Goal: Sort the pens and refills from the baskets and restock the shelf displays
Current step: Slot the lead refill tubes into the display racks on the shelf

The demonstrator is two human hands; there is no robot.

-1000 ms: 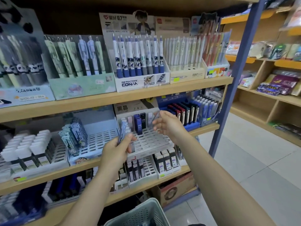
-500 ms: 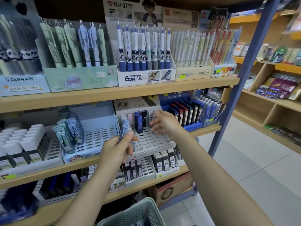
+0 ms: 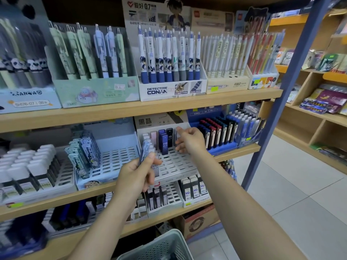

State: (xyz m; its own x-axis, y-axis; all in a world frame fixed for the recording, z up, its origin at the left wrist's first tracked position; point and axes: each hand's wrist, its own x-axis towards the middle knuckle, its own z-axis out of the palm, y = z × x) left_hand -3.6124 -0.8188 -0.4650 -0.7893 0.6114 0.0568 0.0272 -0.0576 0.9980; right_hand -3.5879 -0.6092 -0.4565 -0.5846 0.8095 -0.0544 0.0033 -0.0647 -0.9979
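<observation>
likely light, stiff, slick refill cases [image 3: 145, 150]: i'd pinch them by the flat sides. left hand [image 3: 135, 172] grips the stack; right hand [image 3: 189, 140] at the slotted rack [image 3: 174, 164], grasp unclear.

Slotted refill tray [image 3: 174, 164] on middle shelf [image 3: 234, 152], centre frame. Conan pen box [image 3: 171, 89] at 12 o'clock above; basket [image 3: 159, 246] at 6 o'clock below. Eraser tray [image 3: 28, 171] at 9 o'clock.
</observation>
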